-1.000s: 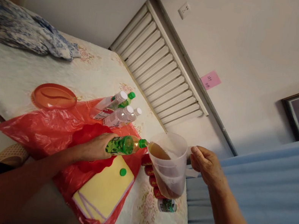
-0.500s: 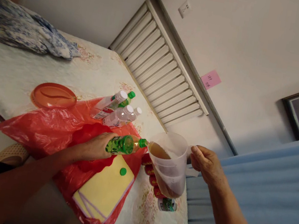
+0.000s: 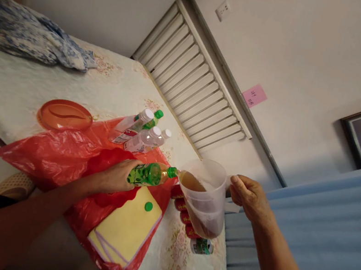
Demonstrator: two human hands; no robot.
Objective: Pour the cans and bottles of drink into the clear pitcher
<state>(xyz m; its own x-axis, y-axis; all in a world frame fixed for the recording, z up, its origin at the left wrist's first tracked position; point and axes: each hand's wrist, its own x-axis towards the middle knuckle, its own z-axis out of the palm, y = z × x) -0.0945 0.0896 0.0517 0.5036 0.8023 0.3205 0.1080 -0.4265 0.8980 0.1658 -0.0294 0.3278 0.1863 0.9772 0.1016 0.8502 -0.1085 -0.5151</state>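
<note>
My left hand (image 3: 120,174) is wrapped round a plastic bottle (image 3: 152,174) with a green label and green neck ring, tilted so its mouth points right. The bottle's mouth meets the spout side of a translucent plastic pitcher (image 3: 206,207). Brown liquid (image 3: 192,182) lies inside, up against that spout. By its handle my right hand (image 3: 247,197) grips the pitcher, tipped toward the bottle. Below the bottle a green cap (image 3: 148,206) rests on a folded yellow cloth (image 3: 128,230). Whether liquid runs between pitcher and bottle is too small to tell.
A red plastic bag (image 3: 46,160) spreads under the cloth. Several bottles (image 3: 141,137) stand behind it, beside an orange-red lid (image 3: 65,115). Red cans (image 3: 187,217) and a green-and-white can (image 3: 201,247) sit beneath the pitcher. A radiator (image 3: 197,82) and blue curtain (image 3: 316,238) border the table (image 3: 26,80).
</note>
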